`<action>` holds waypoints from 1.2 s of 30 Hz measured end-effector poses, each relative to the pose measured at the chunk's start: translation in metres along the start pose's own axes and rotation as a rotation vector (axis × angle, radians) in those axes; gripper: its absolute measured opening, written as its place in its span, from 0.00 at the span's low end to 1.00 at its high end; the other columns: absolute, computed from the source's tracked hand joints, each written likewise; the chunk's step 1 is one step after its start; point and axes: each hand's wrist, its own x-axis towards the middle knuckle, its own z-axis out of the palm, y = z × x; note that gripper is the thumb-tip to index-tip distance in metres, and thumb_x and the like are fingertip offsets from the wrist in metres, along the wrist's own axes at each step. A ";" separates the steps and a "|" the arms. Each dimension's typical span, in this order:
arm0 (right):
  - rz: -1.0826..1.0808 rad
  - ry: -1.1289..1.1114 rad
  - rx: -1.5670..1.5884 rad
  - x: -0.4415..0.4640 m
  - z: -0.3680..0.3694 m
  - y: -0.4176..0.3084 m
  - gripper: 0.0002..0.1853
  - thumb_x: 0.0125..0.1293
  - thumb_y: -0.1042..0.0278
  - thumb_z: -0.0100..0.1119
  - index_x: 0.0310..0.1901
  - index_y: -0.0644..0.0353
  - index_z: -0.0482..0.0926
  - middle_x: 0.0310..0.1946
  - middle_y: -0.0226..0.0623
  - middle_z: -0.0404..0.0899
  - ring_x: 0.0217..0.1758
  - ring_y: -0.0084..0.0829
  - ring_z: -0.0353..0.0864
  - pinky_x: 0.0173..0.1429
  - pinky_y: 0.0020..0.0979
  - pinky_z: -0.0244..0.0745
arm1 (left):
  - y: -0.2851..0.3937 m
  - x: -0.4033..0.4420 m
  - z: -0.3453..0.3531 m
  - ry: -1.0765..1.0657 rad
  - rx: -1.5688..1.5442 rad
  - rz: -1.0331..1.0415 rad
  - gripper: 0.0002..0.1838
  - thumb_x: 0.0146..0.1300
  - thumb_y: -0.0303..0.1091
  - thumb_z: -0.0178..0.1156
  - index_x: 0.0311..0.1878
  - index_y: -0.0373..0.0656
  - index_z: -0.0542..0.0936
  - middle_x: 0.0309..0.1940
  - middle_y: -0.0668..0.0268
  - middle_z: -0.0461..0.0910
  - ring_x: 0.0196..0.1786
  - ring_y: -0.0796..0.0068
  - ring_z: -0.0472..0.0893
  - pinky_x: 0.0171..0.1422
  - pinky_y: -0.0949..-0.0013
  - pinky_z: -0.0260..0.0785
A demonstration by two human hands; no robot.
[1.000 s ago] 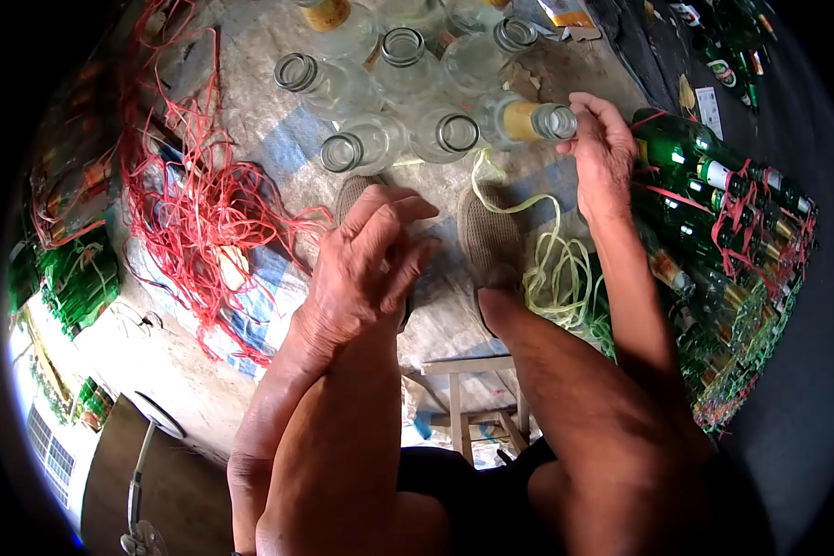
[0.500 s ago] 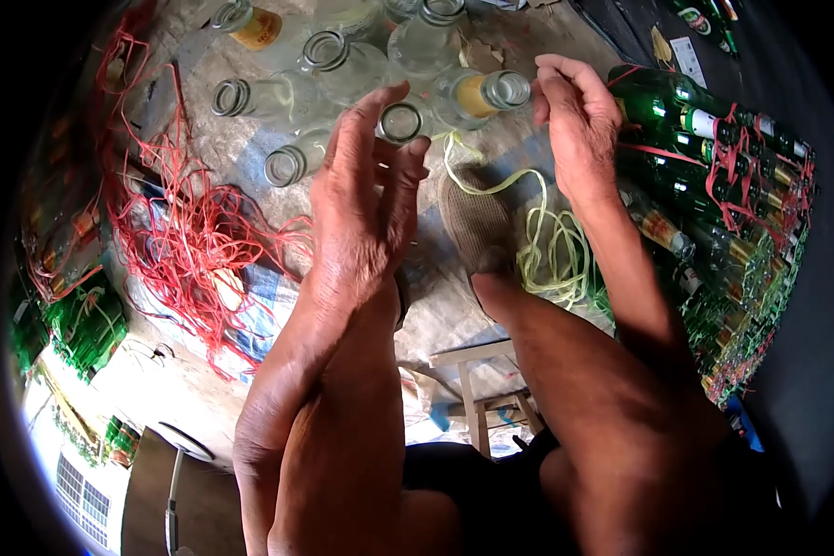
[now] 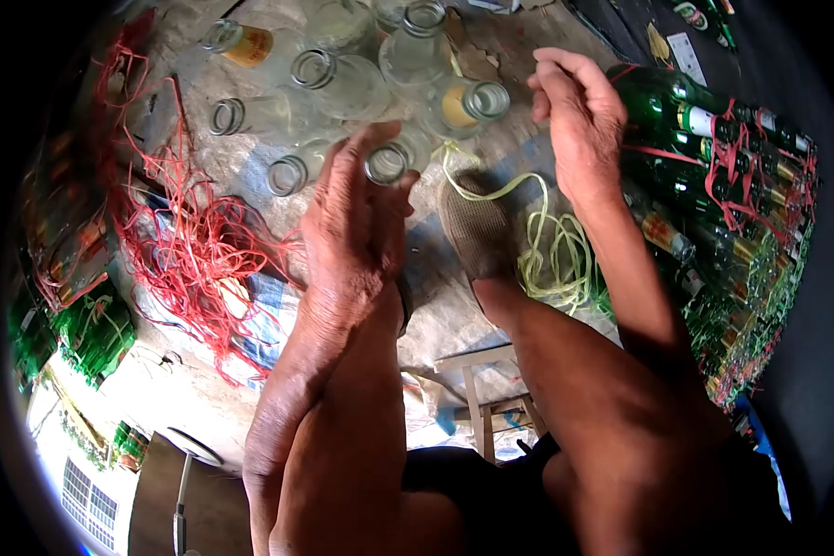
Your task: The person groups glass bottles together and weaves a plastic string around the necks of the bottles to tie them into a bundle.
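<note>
Several clear glass bottles (image 3: 352, 88) stand close together at the top of the view, some with a yellow-orange band. My left hand (image 3: 352, 213) reaches over the near edge of this group, its fingers apart around the neck of one bottle (image 3: 386, 163); whether they touch it is unclear. To the right of the group my right hand (image 3: 579, 116) hangs in the air with bent fingers, holding nothing. From the bottles a pale yellow-green string (image 3: 556, 255) runs down to a loose coil beside my right foot.
A tangle of red string (image 3: 195, 250) lies on the left. Bundled green bottles (image 3: 686, 139) tied with red string fill the right side. A wooden stool (image 3: 477, 361) is below, between my legs. More green bottles (image 3: 93, 320) are at the far left.
The view has shifted, and the clear bottles appear further left. My right hand has come away from the yellow-banded bottle. My left hand has moved up to the near bottles.
</note>
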 end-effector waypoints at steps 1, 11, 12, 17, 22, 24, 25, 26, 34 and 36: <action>0.001 0.009 0.001 0.000 0.002 -0.007 0.08 0.75 0.74 0.62 0.52 0.63 0.83 0.34 0.28 0.83 0.28 0.13 0.69 0.32 0.19 0.65 | 0.003 -0.002 0.000 -0.008 -0.116 -0.066 0.29 0.65 0.09 0.52 0.70 0.35 0.73 0.58 0.62 0.85 0.35 0.85 0.80 0.44 0.78 0.75; -0.556 -0.120 -0.335 -0.001 0.038 -0.105 0.11 0.76 0.77 0.60 0.56 0.69 0.83 0.36 0.31 0.83 0.34 0.15 0.74 0.41 0.18 0.71 | -0.005 -0.003 -0.004 -0.025 0.028 0.105 0.34 0.62 0.11 0.65 0.71 0.39 0.73 0.65 0.52 0.80 0.50 0.66 0.86 0.50 0.70 0.79; -0.587 -0.163 -0.352 0.001 0.047 -0.113 0.11 0.76 0.78 0.60 0.56 0.69 0.84 0.37 0.31 0.84 0.36 0.15 0.75 0.42 0.18 0.72 | -0.003 -0.001 -0.006 -0.033 0.065 0.126 0.33 0.61 0.14 0.68 0.71 0.38 0.72 0.64 0.49 0.80 0.59 0.52 0.84 0.57 0.64 0.79; -0.954 -0.471 -0.637 0.038 0.093 -0.150 0.14 0.68 0.77 0.70 0.54 0.64 0.85 0.37 0.33 0.87 0.38 0.24 0.85 0.49 0.26 0.78 | 0.000 0.001 -0.011 -0.065 0.044 0.138 0.31 0.63 0.18 0.68 0.70 0.35 0.72 0.64 0.47 0.79 0.63 0.44 0.82 0.63 0.58 0.78; -0.935 -0.685 -0.885 0.058 0.127 -0.163 0.15 0.63 0.66 0.71 0.50 0.62 0.83 0.39 0.45 0.85 0.45 0.41 0.86 0.54 0.42 0.79 | -0.002 0.001 -0.012 -0.073 0.073 0.120 0.30 0.63 0.19 0.67 0.69 0.35 0.72 0.64 0.47 0.79 0.63 0.43 0.82 0.62 0.57 0.80; -0.953 -0.721 -1.017 0.070 0.133 -0.146 0.16 0.63 0.66 0.72 0.50 0.61 0.84 0.36 0.43 0.86 0.42 0.40 0.87 0.53 0.39 0.79 | -0.002 0.001 -0.013 -0.081 0.068 0.118 0.31 0.63 0.18 0.67 0.70 0.36 0.72 0.65 0.48 0.79 0.63 0.43 0.82 0.62 0.56 0.80; -0.964 -0.738 -1.083 0.078 0.138 -0.136 0.16 0.63 0.67 0.72 0.51 0.61 0.84 0.34 0.43 0.86 0.40 0.40 0.88 0.52 0.38 0.79 | -0.002 0.001 -0.014 -0.084 0.068 0.117 0.31 0.63 0.18 0.67 0.70 0.36 0.72 0.65 0.48 0.79 0.63 0.43 0.82 0.62 0.56 0.80; -0.976 -0.753 -1.147 0.085 0.142 -0.127 0.16 0.63 0.67 0.73 0.51 0.60 0.85 0.33 0.42 0.87 0.39 0.39 0.88 0.51 0.37 0.79 | -0.005 0.001 -0.013 -0.077 0.044 0.132 0.32 0.62 0.17 0.67 0.71 0.37 0.71 0.65 0.49 0.78 0.63 0.43 0.82 0.62 0.56 0.80; -0.918 -0.754 -1.046 0.099 0.158 -0.102 0.17 0.59 0.62 0.75 0.47 0.59 0.83 0.24 0.48 0.83 0.32 0.53 0.86 0.42 0.46 0.79 | -0.007 0.006 -0.013 -0.080 0.048 0.157 0.30 0.63 0.24 0.68 0.69 0.37 0.73 0.63 0.49 0.77 0.59 0.42 0.83 0.59 0.53 0.83; -0.931 -0.776 -1.017 0.101 0.157 -0.100 0.16 0.58 0.63 0.75 0.45 0.59 0.83 0.24 0.48 0.83 0.32 0.52 0.86 0.42 0.45 0.79 | -0.007 0.005 -0.013 -0.085 0.051 0.144 0.30 0.63 0.24 0.68 0.69 0.37 0.73 0.63 0.49 0.77 0.58 0.42 0.83 0.58 0.53 0.83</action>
